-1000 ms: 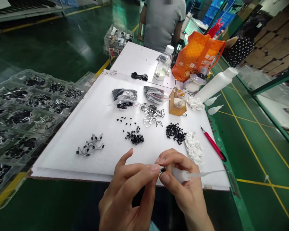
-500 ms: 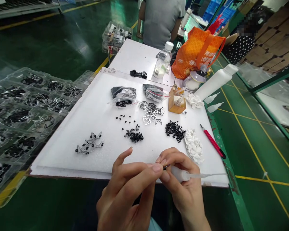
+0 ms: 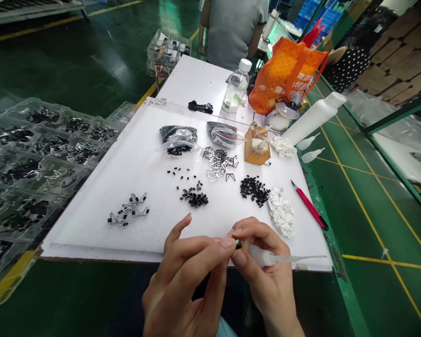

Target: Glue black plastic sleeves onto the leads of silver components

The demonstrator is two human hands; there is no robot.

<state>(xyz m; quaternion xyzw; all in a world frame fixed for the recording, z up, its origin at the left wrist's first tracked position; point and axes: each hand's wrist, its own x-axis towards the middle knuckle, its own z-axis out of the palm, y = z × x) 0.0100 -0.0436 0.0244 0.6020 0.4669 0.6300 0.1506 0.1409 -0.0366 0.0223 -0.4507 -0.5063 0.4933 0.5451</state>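
In front of the table edge my two hands meet at the fingertips around a small black part (image 3: 238, 244), mostly hidden by the fingers. My left hand (image 3: 192, 276) pinches it between thumb and forefinger, with one finger raised. My right hand (image 3: 266, 267) pinches the part from the other side. It also has a translucent white squeeze bottle (image 3: 263, 256) tucked in its palm, the long thin nozzle pointing right. Beyond the hands lie small black pieces in two piles (image 3: 198, 199) (image 3: 255, 189), metal V-shaped clips (image 3: 219, 164) and, at left, clips with black ends (image 3: 129, 210).
A red craft knife (image 3: 309, 205) and crumpled white tissue (image 3: 282, 213) lie at right. Behind are zip bags (image 3: 178, 138), a wooden box (image 3: 257, 152), a clear bottle (image 3: 235, 89) and an orange bag (image 3: 287, 75). Trays of parts (image 3: 38, 173) stand left. Two people are farther back.
The hands stay joined at nearly the same place. Slightly more of the small black part shows between the fingertips, and the view has shifted a little.
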